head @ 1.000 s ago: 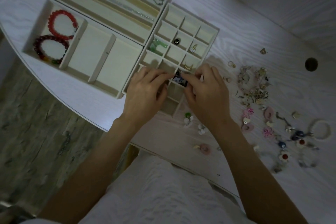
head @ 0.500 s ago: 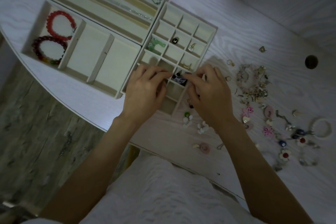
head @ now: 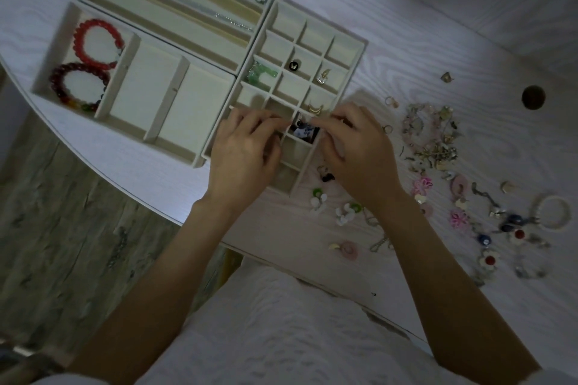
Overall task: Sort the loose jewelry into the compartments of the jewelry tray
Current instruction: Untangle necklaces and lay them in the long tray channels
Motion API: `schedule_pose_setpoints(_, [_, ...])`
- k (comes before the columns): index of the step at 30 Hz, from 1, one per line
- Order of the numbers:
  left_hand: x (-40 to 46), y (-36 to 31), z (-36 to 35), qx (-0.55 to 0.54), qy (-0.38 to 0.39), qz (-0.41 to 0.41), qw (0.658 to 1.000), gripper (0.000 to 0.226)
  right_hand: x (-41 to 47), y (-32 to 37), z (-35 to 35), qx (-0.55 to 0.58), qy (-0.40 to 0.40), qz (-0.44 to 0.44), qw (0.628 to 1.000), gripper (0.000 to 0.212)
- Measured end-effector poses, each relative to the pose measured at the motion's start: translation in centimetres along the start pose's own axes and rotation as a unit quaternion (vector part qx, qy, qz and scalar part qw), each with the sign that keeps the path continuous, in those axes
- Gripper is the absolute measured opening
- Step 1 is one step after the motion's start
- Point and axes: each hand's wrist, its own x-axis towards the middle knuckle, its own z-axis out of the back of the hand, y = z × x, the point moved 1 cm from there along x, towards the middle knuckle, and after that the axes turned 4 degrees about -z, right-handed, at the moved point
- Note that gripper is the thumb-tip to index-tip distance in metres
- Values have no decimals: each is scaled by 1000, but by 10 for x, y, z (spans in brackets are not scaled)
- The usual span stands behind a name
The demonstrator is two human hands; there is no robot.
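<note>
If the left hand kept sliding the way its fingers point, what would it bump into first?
Probably the right hand. The left hand has its fingertips aimed across the small-compartment tray toward it, with only the dark blue-and-white piece lying low between them. Depth is hard to judge, so it might touch that piece first.

both hands (head: 247, 150) crowd the grid tray's (head: 347, 40) near cells; far cells lie open, loose jewelry (head: 434, 141) clutters the right.

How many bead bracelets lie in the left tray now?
2, both in its leftmost compartment: a red bracelet at the far end and a dark red bracelet nearer the person. None seems hidden there.
</note>
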Motion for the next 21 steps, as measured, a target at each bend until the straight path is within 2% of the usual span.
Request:
schedule_pose_setpoints(3, [0,-8,2,1,-10,-10,1000,23,-15,-10,11,3,-23,-11,1000,23])
schedule_pose_setpoints(7, [1,-38,4,-41,-2,-62,997,18,-56,-32,38,-27,-56,-77,995,21])
schedule_pose_setpoints(11, [0,-81,-17,-88,49,-121,987,19,-110,-69,60,-137,-52,-165,975,25])
schedule_pose_setpoints(13, [-3,-101,-38,-77,96,-143,982,24,-138,-87,67,-179,-19,-217,959,33])
schedule_pose_setpoints(16, [-7,-123,-64,-37,151,-146,977,35,-166,-102,72,-164,-13,-277,947,42])
schedule_pose_setpoints(21, [-17,-143,-85,57,184,-120,974,54,-172,-114,62,-120,2,-240,963,47])
